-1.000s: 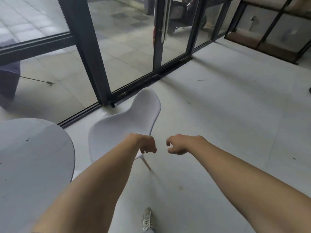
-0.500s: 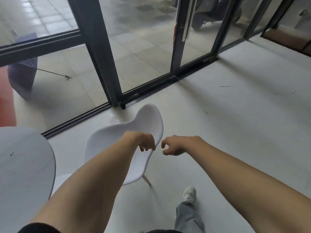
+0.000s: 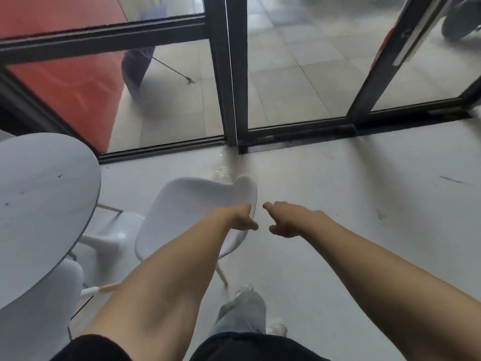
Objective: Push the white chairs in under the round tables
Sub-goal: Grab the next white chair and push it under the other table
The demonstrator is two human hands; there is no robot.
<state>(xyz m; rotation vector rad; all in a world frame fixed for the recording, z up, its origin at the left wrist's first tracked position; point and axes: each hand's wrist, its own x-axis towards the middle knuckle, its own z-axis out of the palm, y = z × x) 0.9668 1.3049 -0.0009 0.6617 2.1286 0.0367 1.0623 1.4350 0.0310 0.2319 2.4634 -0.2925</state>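
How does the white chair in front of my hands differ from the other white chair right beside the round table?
The chair by my hands stands clear of the round table, shell fully visible; the other chair is partly tucked under the tabletop. My left hand reaches the first chair's backrest; nothing touches the second. Both are white with pale legs.

A white moulded chair [image 3: 187, 220] stands on the pale floor just right of the round counter [image 3: 39, 204], its curved back toward the right and its seat facing the counter, a light wooden leg showing beneath. It is not yet under the top. The counter is pale grey-white with dark specks. Another white chair [image 3: 104, 235] sits partly tucked beneath its edge, and a third [image 3: 39, 308] shows at the lower left.
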